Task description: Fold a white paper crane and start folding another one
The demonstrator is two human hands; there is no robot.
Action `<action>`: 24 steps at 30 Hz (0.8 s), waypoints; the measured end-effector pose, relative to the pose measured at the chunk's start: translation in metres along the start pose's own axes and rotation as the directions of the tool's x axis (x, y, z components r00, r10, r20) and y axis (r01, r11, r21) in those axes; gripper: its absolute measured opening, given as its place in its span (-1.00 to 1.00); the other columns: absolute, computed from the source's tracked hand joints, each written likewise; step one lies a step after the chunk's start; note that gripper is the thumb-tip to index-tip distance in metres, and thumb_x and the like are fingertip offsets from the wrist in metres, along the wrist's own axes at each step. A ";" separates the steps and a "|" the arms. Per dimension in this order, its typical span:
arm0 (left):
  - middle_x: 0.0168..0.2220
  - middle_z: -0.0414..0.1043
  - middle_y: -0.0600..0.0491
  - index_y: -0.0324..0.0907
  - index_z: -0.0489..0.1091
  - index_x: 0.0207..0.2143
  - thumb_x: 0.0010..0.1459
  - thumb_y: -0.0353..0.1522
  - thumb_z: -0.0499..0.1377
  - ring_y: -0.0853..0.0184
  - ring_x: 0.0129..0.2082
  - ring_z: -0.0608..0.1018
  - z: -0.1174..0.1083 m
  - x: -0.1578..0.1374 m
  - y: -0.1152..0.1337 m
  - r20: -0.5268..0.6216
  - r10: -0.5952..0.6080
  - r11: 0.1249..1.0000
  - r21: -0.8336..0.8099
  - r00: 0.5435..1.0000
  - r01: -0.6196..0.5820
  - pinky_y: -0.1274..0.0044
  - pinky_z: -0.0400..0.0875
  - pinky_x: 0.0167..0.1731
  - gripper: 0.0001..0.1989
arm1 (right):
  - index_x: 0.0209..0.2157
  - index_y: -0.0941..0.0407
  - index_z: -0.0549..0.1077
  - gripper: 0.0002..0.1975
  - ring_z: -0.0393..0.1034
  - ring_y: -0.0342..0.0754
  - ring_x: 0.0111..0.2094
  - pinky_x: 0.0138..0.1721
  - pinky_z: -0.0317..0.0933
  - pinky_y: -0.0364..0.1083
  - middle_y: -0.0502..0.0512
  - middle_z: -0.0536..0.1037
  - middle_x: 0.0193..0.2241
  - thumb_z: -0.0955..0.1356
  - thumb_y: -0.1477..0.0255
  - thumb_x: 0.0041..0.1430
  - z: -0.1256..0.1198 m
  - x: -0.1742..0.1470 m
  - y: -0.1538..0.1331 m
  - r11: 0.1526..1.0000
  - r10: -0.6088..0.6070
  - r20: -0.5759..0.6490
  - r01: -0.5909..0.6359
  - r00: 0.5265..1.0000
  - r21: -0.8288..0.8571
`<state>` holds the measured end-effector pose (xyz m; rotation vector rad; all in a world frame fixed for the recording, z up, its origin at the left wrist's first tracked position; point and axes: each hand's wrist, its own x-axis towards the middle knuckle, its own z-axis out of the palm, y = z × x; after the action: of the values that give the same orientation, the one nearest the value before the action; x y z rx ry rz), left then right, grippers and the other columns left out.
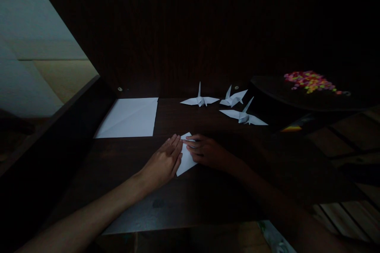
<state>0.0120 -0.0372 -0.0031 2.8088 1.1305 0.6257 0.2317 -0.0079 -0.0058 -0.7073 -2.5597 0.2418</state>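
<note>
A small folded sheet of white paper [187, 161] lies on the dark wooden desk, one corner pointing away from me and another toward me. My left hand [166, 159] rests along its left edge, fingers stretched out and close together. From the other side, my right hand [209, 152] reaches over the paper with its fingers extended and slightly apart, the tips on its upper part. Both hands touch the paper, and their fingers hide some of its edges. Whether either thumb is under the paper I cannot tell.
Three white paper cranes, among them a left one [200, 101] and a front one [244, 117], stand behind my hands. A larger white sheet [130, 118] with a diagonal crease lies at the back left. Small colourful pieces [310, 82] sit on a dark rounded shelf [273, 94] at right.
</note>
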 end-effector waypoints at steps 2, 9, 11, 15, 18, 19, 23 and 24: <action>0.17 0.27 -0.35 -0.47 0.24 0.15 0.34 -0.40 -0.11 0.04 0.25 0.26 0.006 -0.003 0.004 0.027 0.023 0.995 0.098 0.999 -0.025 0.20 0.30 0.16 -0.57 | -0.11 0.18 0.53 -0.76 0.36 0.05 0.07 0.05 0.36 0.04 0.15 0.54 0.00 0.28 0.52 0.26 0.000 0.000 0.000 1.000 -0.004 0.011 0.004 1.000 -0.002; 0.12 0.35 -0.31 -0.45 0.26 0.13 0.36 -0.42 -0.13 0.07 0.17 0.39 0.011 -0.004 0.007 -0.021 0.043 0.969 0.243 0.999 -0.037 0.26 0.39 0.09 -0.60 | -0.08 0.20 0.52 -0.74 0.33 0.06 0.11 0.08 0.33 0.05 0.18 0.54 0.00 0.27 0.50 0.27 -0.002 -0.001 0.002 1.000 0.001 0.025 -0.002 1.000 0.028; 0.10 0.37 -0.32 -0.48 0.28 0.10 0.36 -0.42 -0.12 0.05 0.13 0.42 0.012 -0.004 0.008 -0.041 0.055 0.964 0.262 0.998 -0.042 0.26 0.41 0.07 -0.61 | -0.08 0.22 0.52 -0.74 0.32 0.07 0.12 0.09 0.33 0.05 0.21 0.53 0.00 0.28 0.50 0.26 -0.002 -0.002 0.003 0.999 -0.007 0.025 0.005 1.000 0.041; 0.10 0.37 -0.32 -0.45 0.25 0.13 0.36 -0.42 -0.13 0.06 0.14 0.41 0.014 -0.005 0.011 -0.036 0.029 0.969 0.244 0.999 -0.019 0.23 0.42 0.06 -0.61 | -0.07 0.18 0.52 -0.74 0.32 0.04 0.13 0.09 0.32 0.03 0.18 0.54 0.00 0.30 0.50 0.25 -0.003 -0.002 0.004 0.998 0.012 0.037 -0.014 0.999 0.063; 0.11 0.36 -0.31 -0.42 0.23 0.15 0.36 -0.44 -0.11 0.06 0.15 0.40 0.014 -0.007 0.013 -0.006 0.010 0.967 0.254 1.000 -0.008 0.24 0.40 0.08 -0.61 | -0.09 0.19 0.53 -0.75 0.31 0.07 0.13 0.11 0.31 0.06 0.18 0.53 0.01 0.29 0.49 0.26 -0.003 -0.002 0.004 0.998 0.008 0.058 -0.012 0.998 0.061; 0.10 0.37 -0.33 -0.44 0.23 0.15 0.35 -0.45 -0.10 0.05 0.14 0.41 0.015 -0.007 0.014 -0.005 0.013 0.965 0.263 1.000 -0.011 0.24 0.41 0.07 -0.61 | -0.10 0.20 0.53 -0.75 0.31 0.08 0.13 0.11 0.31 0.07 0.20 0.53 0.01 0.29 0.48 0.26 -0.003 -0.002 0.004 0.998 0.008 0.061 -0.011 0.998 0.062; 0.08 0.38 -0.36 -0.46 0.20 0.15 0.32 -0.49 -0.09 0.02 0.11 0.44 0.017 -0.011 0.017 0.006 0.006 0.952 0.305 1.000 -0.007 0.23 0.43 0.03 -0.61 | -0.09 0.24 0.52 -0.74 0.31 0.08 0.13 0.11 0.32 0.08 0.24 0.52 0.01 0.27 0.49 0.27 -0.001 -0.004 0.005 0.997 0.010 0.045 -0.013 0.999 0.079; 0.09 0.37 -0.35 -0.44 0.18 0.17 0.31 -0.49 -0.08 0.03 0.11 0.44 0.017 -0.011 0.018 0.015 0.002 0.950 0.311 1.000 -0.006 0.22 0.43 0.03 -0.60 | -0.08 0.23 0.52 -0.74 0.31 0.08 0.14 0.12 0.31 0.09 0.24 0.52 0.02 0.27 0.50 0.27 -0.001 -0.004 0.005 0.996 0.011 0.041 -0.014 0.999 0.085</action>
<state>0.0230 -0.0559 -0.0194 3.0677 1.3282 0.4611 0.2374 -0.0060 -0.0079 -0.6933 -2.5671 0.3704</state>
